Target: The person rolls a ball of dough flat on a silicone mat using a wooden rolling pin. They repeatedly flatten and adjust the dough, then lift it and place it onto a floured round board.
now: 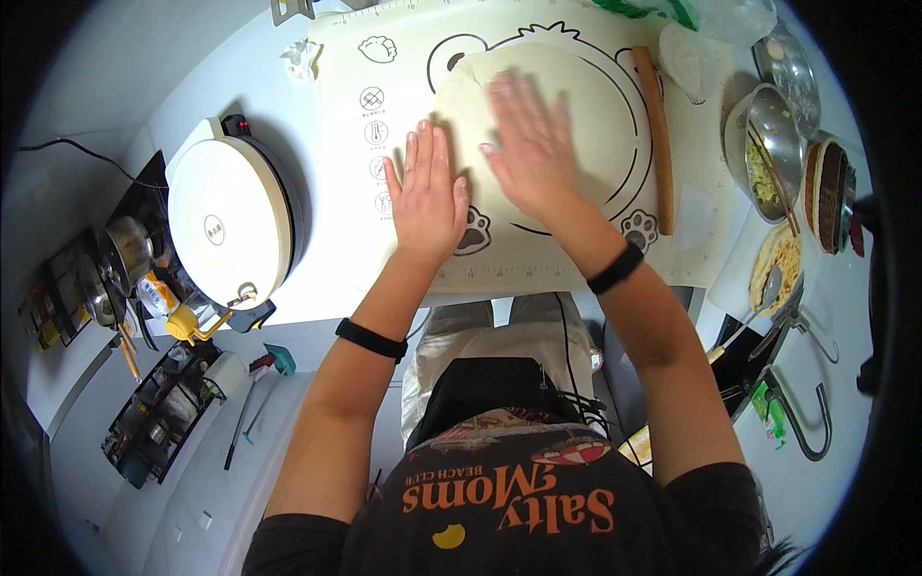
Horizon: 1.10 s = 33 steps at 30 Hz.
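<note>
A large flat round of rolled dough (601, 122) lies on a cream pastry mat (346, 237) printed with a bear outline. My right hand (529, 137) is palm down over the dough with its fingers spread; it is slightly blurred, and whether it presses on the surface I cannot tell. At the dough's left edge my left hand (428, 187) lies palm down, fingers apart, partly over the mat's printed symbols. Neither hand holds anything. A wooden rolling pin (654, 144) rests on the mat, right of the dough.
A round electric griddle (227, 223), lid down, stands left of the mat. To the right are a metal bowl (774, 158) with chopped filling and chopsticks, and a browned flatbread (776, 266) under a spoon. A plastic bag (727, 21) lies at the far right corner; crumpled tissue (301, 59) sits far left.
</note>
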Motion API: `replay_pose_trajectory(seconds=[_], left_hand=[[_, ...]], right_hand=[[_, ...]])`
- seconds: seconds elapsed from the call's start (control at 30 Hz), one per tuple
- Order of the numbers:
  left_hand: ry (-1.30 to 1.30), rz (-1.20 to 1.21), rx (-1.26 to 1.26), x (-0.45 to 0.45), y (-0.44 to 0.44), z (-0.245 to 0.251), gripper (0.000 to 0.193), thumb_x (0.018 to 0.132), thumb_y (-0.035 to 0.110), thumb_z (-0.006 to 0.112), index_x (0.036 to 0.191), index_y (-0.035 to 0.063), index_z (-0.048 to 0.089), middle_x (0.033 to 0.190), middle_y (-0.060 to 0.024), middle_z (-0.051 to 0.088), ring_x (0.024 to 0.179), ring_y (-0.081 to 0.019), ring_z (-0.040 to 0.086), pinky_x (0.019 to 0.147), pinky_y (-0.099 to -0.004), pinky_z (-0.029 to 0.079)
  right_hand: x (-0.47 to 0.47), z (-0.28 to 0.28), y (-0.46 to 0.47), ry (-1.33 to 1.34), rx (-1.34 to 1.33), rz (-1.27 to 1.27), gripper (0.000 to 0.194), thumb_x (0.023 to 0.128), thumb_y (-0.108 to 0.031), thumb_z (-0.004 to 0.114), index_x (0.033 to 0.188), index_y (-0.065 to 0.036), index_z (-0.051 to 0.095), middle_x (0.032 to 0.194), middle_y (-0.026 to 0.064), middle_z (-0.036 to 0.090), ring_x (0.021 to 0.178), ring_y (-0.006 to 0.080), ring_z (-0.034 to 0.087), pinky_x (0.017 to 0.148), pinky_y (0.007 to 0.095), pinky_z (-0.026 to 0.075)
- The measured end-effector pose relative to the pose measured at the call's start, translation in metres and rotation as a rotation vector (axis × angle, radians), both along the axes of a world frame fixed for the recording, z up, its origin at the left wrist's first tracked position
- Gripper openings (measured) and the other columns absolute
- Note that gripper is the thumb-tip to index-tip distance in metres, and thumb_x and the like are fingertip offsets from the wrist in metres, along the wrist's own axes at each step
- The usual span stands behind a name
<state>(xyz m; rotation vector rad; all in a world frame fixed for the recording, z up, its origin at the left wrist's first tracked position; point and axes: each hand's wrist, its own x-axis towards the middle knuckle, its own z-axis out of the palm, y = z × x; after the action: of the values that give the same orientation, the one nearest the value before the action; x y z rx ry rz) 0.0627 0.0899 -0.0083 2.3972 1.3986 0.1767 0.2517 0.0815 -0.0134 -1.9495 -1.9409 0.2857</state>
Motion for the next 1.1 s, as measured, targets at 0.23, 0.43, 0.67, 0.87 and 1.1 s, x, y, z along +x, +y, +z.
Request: replay_pose_trajectory(seconds=[0.23,0.43,0.67,0.87,1.1], left_hand=[[-0.036,-0.098,0.139,0.049,0.065,-0.024,0.080,0.105,0.043,0.050,0.164,-0.0024,0.022,0.172,-0.0230,0.022,0.158,-0.0380,0.025,0.128,-0.0555,0.015],[0.119,-0.151,0.038,0.070,0.079,-0.020,0.085,0.105,0.055,0.046,0.164,-0.0028,0.023,0.173,-0.0203,0.019,0.160,-0.0342,0.020,0.130,-0.0503,0.012],[-0.012,-0.189,0.222,0.097,0.115,-0.024,0.087,0.104,0.057,0.048,0.164,-0.0004,0.023,0.173,-0.0204,0.021,0.160,-0.0331,0.021,0.129,-0.0535,0.012],[0.152,-0.207,0.173,0.106,0.116,-0.034,0.095,0.100,0.066,0.047,0.165,0.0004,0.024,0.174,-0.0172,0.019,0.161,-0.0321,0.018,0.129,-0.0554,0.008],[-0.071,-0.340,0.236,0.191,0.050,-0.022,0.096,0.098,0.061,0.055,0.164,-0.0012,0.024,0.172,-0.0215,0.021,0.159,-0.0350,0.023,0.126,-0.0619,0.017]], right_hand=[[0.076,-0.002,-0.077,-0.040,0.045,-0.497,0.077,0.101,-0.036,0.060,0.165,-0.008,0.028,0.172,0.0186,0.027,0.160,0.0391,0.021,0.125,0.0676,0.009],[0.116,-0.012,-0.135,-0.110,-0.108,-0.687,0.071,0.105,-0.033,0.056,0.165,-0.007,0.028,0.171,0.0190,0.028,0.158,0.0401,0.025,0.124,0.0674,0.013],[0.130,-0.021,-0.144,-0.139,-0.089,-0.624,0.064,0.105,-0.032,0.055,0.162,-0.008,0.036,0.168,0.0183,0.034,0.157,0.0393,0.029,0.126,0.0614,0.017],[0.138,-0.020,-0.144,-0.098,0.010,-0.680,0.046,0.100,-0.023,0.067,0.142,-0.006,0.059,0.132,0.0186,0.059,0.123,0.0373,0.056,0.109,0.0552,0.040],[0.136,-0.008,-0.147,0.095,0.099,-0.683,0.032,0.096,-0.015,0.070,0.124,-0.002,0.063,0.115,0.0182,0.060,0.108,0.0387,0.057,0.095,0.0467,0.047]])
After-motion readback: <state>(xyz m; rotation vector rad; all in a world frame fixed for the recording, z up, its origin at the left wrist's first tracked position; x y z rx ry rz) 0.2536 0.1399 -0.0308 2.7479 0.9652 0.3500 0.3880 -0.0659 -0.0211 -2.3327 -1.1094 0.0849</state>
